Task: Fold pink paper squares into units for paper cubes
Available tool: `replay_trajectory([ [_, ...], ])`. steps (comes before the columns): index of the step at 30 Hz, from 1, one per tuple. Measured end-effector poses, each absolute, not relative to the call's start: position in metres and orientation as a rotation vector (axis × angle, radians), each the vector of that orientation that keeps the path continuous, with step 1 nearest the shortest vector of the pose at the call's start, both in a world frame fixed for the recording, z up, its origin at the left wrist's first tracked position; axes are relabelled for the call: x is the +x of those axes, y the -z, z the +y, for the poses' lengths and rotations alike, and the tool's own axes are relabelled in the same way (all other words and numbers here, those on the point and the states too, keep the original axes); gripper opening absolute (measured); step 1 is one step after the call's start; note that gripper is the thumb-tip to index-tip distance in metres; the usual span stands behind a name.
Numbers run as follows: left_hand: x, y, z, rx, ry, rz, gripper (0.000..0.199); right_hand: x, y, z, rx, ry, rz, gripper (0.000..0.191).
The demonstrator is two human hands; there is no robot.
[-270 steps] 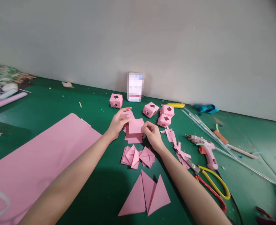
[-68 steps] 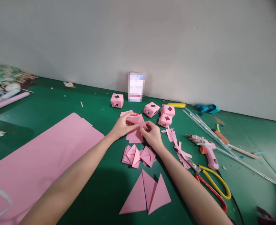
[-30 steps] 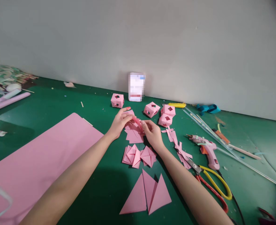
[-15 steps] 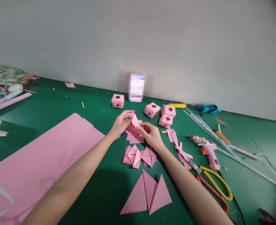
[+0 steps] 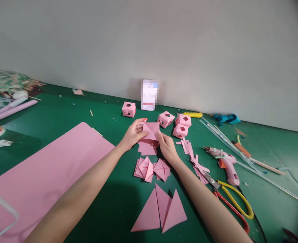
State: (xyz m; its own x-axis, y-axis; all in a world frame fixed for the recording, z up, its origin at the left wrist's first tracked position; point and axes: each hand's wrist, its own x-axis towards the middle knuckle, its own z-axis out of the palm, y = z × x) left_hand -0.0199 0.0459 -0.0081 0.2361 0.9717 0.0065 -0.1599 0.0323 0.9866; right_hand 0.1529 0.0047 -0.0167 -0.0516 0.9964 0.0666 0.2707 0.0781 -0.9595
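Note:
Between my two hands is a small square of pink paper (image 5: 151, 131) with diagonal creases, its face turned toward me. My left hand (image 5: 134, 134) pinches its left side, thumb in front. My right hand (image 5: 167, 144) grips the lower right corner between thumb and fingers. Just below the held square lie more pink paper pieces (image 5: 147, 148), partly covered by my hands. Closer to me sit two small piles of folded pink squares, a left pile (image 5: 144, 169) and a right pile (image 5: 162, 169). Nearest are pink triangles (image 5: 149, 214), one of them folded partly open.
Several pink paper cubes with diamond holes (image 5: 129, 109) stand near a phone (image 5: 149, 95) against the wall. Right of my arm lie paper strips (image 5: 186, 146), scissors (image 5: 233, 195) and a pink glue gun (image 5: 226, 163). A large pink sheet (image 5: 57, 175) covers the left side.
The paper, curled up between my fingers before, is now opened out flat with its creased face showing. My right hand has moved slightly right and down.

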Motion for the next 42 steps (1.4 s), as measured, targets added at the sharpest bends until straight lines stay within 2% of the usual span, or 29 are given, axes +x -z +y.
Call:
replay_trajectory([
  [5,-0.022,0.007,0.047,1.065,-1.109,0.872,0.055,0.154,0.016,0.005,-1.307,-1.012,-1.536,0.055],
  [8,-0.023,0.006,0.049,0.979,-1.159,0.872,0.051,0.153,0.014,0.004,-1.168,-1.129,-1.538,0.039],
  [12,-0.027,0.005,0.051,0.957,-1.17,0.874,0.052,0.153,0.017,0.004,-1.095,-1.156,-1.529,0.064],
  [17,-0.028,0.005,0.05,1.014,-1.078,0.806,0.051,0.153,0.021,0.007,-1.106,-1.081,-1.516,0.05],
  [27,-0.027,0.006,0.049,1.191,-0.907,0.84,0.065,0.153,0.031,0.011,-1.059,-1.085,-1.45,0.031],
  [36,-0.025,0.005,0.048,1.332,-0.888,0.87,0.062,0.153,0.019,0.009,-1.063,-1.186,-1.299,0.028],
  [42,-0.024,0.006,0.049,1.22,-0.986,0.87,0.061,0.155,0.018,0.01,-1.064,-1.212,-1.138,0.028],
])
